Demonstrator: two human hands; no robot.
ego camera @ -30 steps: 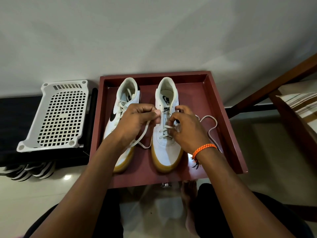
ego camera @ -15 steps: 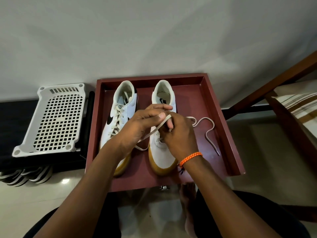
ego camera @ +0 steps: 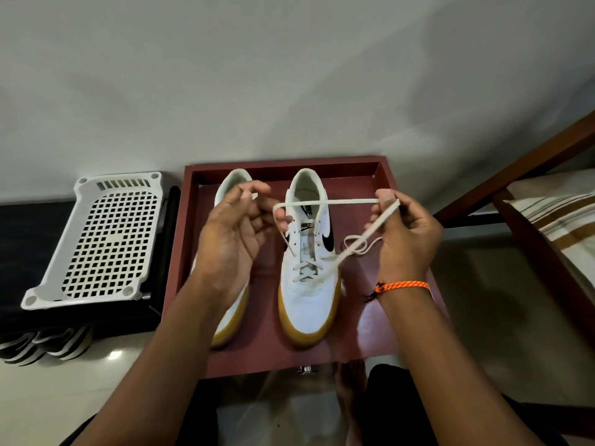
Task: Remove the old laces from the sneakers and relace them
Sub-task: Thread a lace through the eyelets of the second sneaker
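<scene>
Two white sneakers with gum soles stand toes toward me in a dark red tray (ego camera: 383,342). The right sneaker (ego camera: 307,304) is laced only at its lowest eyelets. Its cream lace (ego camera: 335,202) is pulled up and stretched across above the shoe. My left hand (ego camera: 236,239) pinches one run of the lace near the tongue. My right hand (ego camera: 402,236), with an orange band on its wrist, pinches the lace at the far right, and a loose loop lies on the tray below it. The left sneaker (ego camera: 231,185) is mostly hidden behind my left hand.
A white perforated plastic rack (ego camera: 103,239) lies on a black surface left of the tray. Striped sandals (ego camera: 45,346) sit under it on the pale floor. A wooden frame with a striped cushion (ego camera: 557,214) stands at the right. A grey wall is behind the tray.
Both hands have lifted off the right sneaker and moved apart, drawing the lace out of the upper eyelets and stretching it between them. The shoe's tongue and logo are now uncovered.
</scene>
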